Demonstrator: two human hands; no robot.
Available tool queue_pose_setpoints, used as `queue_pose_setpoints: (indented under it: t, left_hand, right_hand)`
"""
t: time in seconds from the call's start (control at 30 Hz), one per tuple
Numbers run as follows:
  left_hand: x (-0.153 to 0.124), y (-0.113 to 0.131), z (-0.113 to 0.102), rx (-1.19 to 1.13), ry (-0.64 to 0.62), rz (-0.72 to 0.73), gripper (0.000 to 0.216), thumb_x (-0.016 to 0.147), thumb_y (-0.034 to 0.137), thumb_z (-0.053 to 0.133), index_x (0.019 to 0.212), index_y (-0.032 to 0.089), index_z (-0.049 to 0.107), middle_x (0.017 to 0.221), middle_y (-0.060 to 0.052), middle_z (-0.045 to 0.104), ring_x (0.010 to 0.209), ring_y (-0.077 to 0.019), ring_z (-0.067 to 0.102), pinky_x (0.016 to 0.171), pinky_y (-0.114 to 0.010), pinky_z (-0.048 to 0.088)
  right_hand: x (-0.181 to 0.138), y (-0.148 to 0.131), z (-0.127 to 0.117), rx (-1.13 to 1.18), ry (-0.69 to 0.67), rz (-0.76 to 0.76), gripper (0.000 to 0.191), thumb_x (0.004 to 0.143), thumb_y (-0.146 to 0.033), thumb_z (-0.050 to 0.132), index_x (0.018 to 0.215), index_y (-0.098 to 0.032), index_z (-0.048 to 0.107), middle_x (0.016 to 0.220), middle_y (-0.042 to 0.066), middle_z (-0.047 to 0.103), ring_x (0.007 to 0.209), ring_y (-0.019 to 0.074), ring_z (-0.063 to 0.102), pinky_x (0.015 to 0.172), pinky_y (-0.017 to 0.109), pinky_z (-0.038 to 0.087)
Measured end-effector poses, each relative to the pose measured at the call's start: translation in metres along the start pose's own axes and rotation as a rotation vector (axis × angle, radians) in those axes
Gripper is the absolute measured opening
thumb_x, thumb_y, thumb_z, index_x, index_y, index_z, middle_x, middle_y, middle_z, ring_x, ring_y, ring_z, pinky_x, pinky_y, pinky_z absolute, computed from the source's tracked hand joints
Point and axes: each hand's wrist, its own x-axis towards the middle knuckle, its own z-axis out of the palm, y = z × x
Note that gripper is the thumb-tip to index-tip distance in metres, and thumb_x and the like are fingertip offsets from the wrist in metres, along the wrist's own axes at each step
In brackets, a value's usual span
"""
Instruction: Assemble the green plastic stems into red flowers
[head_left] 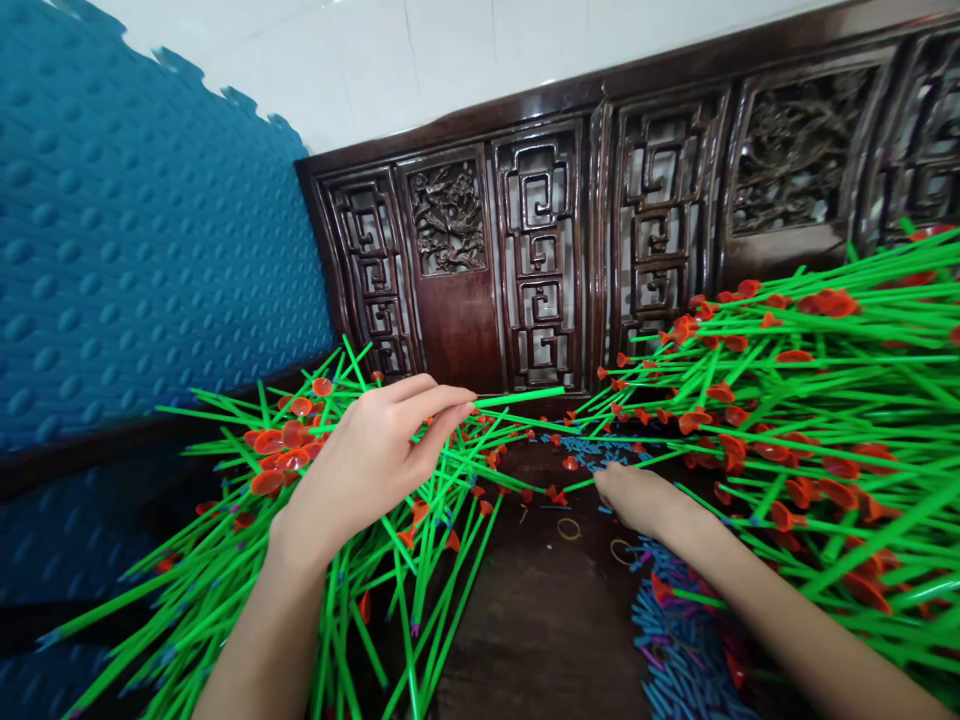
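Left forearm raised from lower edge, wrist bent rightward, back of left hand (367, 465) turned up. Green stick (525, 397) pinched between thumb and fingers (444, 403), held nearly level above inner edge of left stick heap (187, 610), free end directed right. Right forearm stretched in from lower right; right hand (628, 495) held low over bench (525, 620), near small blue pieces (596, 450), fingers curled; whether anything is grasped there cannot be told.

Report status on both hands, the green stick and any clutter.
Left hand pinching green stick. Right hand near small blue pieces, hold unclear. Stick piles crowding both sides.
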Motion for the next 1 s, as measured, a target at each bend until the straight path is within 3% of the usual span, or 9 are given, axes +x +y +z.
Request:
queue_pose_setpoints:
  t: [0.13,0.23,0.5,0.6,0.67,0.73,0.8,0.9,1.0]
  left_hand:
    - [-0.001,-0.002,0.001,0.008,0.005,0.007,0.019,0.098,0.023,0.056,0.109,0.019,0.071,0.094,-0.001,0.072,0.078,-0.0123,0.066,0.071,-0.025,0.048]
    - [-0.001,-0.002,0.003,0.013,0.009,0.018,0.018,0.097,0.024,0.058,0.107,0.020,0.071,0.097,-0.001,0.074,0.083,-0.0130,0.069,0.073,-0.025,0.050]
    - [-0.002,-0.001,0.002,0.007,-0.006,-0.019,0.019,0.097,0.029,0.056,0.107,0.022,0.072,0.097,-0.001,0.075,0.080,-0.0142,0.069,0.071,-0.028,0.052]
    - [-0.002,-0.001,0.002,0.023,-0.010,-0.044,0.019,0.097,0.033,0.057,0.103,0.023,0.072,0.094,0.000,0.075,0.076,-0.0141,0.069,0.069,-0.028,0.050]
    - [-0.002,0.000,0.002,0.032,-0.029,-0.079,0.019,0.097,0.035,0.057,0.101,0.024,0.073,0.093,0.001,0.075,0.074,-0.0140,0.068,0.069,-0.028,0.049]
    - [-0.002,0.001,0.002,0.030,-0.047,-0.113,0.020,0.097,0.036,0.056,0.101,0.025,0.073,0.091,0.001,0.074,0.072,-0.0135,0.067,0.070,-0.028,0.049]
    - [-0.001,0.002,0.002,0.021,-0.062,-0.130,0.021,0.098,0.036,0.055,0.100,0.025,0.073,0.088,0.002,0.074,0.071,-0.0130,0.066,0.069,-0.028,0.048]
    - [-0.001,0.002,0.002,0.013,-0.071,-0.127,0.021,0.098,0.036,0.055,0.099,0.025,0.073,0.087,0.003,0.073,0.071,-0.0123,0.066,0.069,-0.027,0.047]
    - [-0.001,0.003,0.002,0.006,-0.068,-0.113,0.020,0.098,0.035,0.055,0.100,0.025,0.073,0.087,0.003,0.073,0.071,-0.0112,0.066,0.067,-0.026,0.045]
  right_hand:
    - [-0.002,-0.007,-0.003,-0.020,-0.016,-0.024,0.031,0.080,0.002,0.053,0.100,-0.015,0.070,0.101,0.015,0.070,0.092,0.0239,0.070,0.066,0.027,0.041]
    - [-0.003,-0.016,-0.003,-0.039,-0.014,-0.051,0.038,0.076,0.008,0.049,0.099,-0.014,0.070,0.102,0.016,0.071,0.097,0.0248,0.070,0.069,0.027,0.041]
    - [-0.006,-0.022,-0.012,-0.035,0.070,-0.071,0.027,0.067,0.004,0.055,0.083,-0.011,0.071,0.088,0.017,0.071,0.082,0.0285,0.071,0.062,0.029,0.041]
    - [-0.014,-0.018,-0.031,0.015,0.174,-0.091,0.024,0.075,-0.005,0.054,0.091,-0.013,0.071,0.089,0.014,0.071,0.085,0.0257,0.070,0.065,0.029,0.043]
    - [-0.023,-0.017,-0.048,0.130,0.279,-0.154,0.023,0.079,-0.012,0.054,0.094,-0.016,0.071,0.080,0.006,0.071,0.077,0.0200,0.068,0.066,0.027,0.045]
    - [-0.036,-0.019,-0.066,0.378,0.450,-0.269,0.015,0.081,-0.018,0.057,0.086,-0.019,0.071,0.069,0.001,0.069,0.064,0.0154,0.065,0.061,0.025,0.047]
    - [-0.050,-0.023,-0.082,0.597,0.638,-0.348,0.014,0.084,-0.029,0.062,0.078,-0.021,0.070,0.069,0.000,0.071,0.062,0.0149,0.066,0.061,0.026,0.050]
    - [-0.066,-0.029,-0.096,0.795,0.808,-0.329,0.020,0.083,-0.042,0.069,0.076,-0.023,0.071,0.073,0.001,0.073,0.065,0.0159,0.067,0.061,0.027,0.054]
    - [-0.073,-0.034,-0.100,0.962,0.901,-0.303,0.019,0.081,-0.041,0.073,0.077,-0.023,0.070,0.075,0.001,0.072,0.066,0.0157,0.067,0.061,0.027,0.057]
